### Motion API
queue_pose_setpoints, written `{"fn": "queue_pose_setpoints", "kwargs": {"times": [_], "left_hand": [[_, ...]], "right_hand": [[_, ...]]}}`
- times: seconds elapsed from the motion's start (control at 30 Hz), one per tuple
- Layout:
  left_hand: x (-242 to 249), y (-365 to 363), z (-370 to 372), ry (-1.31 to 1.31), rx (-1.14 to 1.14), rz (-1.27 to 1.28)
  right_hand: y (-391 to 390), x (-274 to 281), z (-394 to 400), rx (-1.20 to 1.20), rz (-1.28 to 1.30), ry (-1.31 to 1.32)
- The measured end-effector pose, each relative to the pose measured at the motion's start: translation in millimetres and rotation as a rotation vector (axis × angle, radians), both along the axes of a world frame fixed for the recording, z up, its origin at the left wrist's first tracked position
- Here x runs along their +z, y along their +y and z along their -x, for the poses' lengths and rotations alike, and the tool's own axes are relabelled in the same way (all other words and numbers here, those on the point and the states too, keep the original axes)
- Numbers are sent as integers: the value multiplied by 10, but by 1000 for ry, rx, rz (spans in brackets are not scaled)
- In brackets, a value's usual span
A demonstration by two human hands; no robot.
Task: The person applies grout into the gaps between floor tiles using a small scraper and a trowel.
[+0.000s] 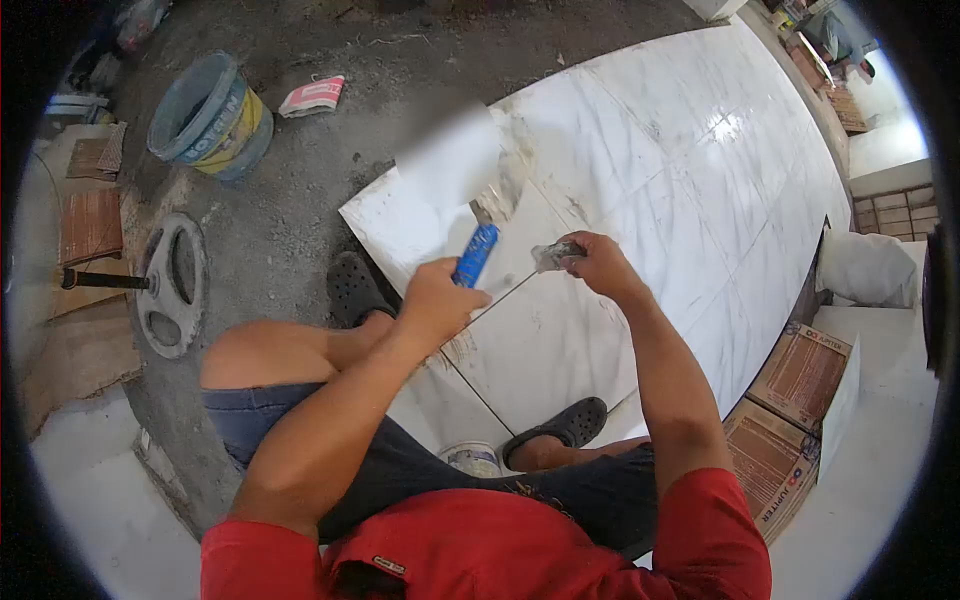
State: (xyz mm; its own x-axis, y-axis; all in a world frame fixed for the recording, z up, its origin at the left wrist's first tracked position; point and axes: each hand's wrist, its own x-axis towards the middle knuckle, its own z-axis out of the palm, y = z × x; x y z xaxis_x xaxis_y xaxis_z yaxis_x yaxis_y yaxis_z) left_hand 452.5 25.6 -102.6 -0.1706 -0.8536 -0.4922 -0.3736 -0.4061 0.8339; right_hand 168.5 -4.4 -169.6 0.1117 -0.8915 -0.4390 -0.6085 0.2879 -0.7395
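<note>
My left hand (435,300) is closed around the blue handle (476,254) of a tool, held upright over the tiled floor. The tool's far end overlaps a smeared patch of the white tiles (700,190). To the right, my right hand (605,268) pinches a small grey-white crumpled thing (552,257); I cannot tell whether it is plastic or cloth. It hangs close over a dark joint (515,290) between two marbled tiles. Brownish smears mark the tiles around both hands.
A blue and yellow bucket (240,135) and a pink-white packet (318,95) stand on rough grey ground at left. Nearby lies a grey wheel-like piece (158,330). Cartons (800,375) line the right side. A small white tub (470,458) sits between my legs.
</note>
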Motion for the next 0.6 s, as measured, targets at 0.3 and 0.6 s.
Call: {"fn": "queue_pose_setpoints", "kwargs": {"times": [0.3, 0.6], "left_hand": [[404, -142, -82, -7, 184, -148], [364, -142, -10, 101, 190, -234]], "right_hand": [[-49, -1306, 321, -114, 341, 432], [609, -1634, -139, 492, 229, 706]]}}
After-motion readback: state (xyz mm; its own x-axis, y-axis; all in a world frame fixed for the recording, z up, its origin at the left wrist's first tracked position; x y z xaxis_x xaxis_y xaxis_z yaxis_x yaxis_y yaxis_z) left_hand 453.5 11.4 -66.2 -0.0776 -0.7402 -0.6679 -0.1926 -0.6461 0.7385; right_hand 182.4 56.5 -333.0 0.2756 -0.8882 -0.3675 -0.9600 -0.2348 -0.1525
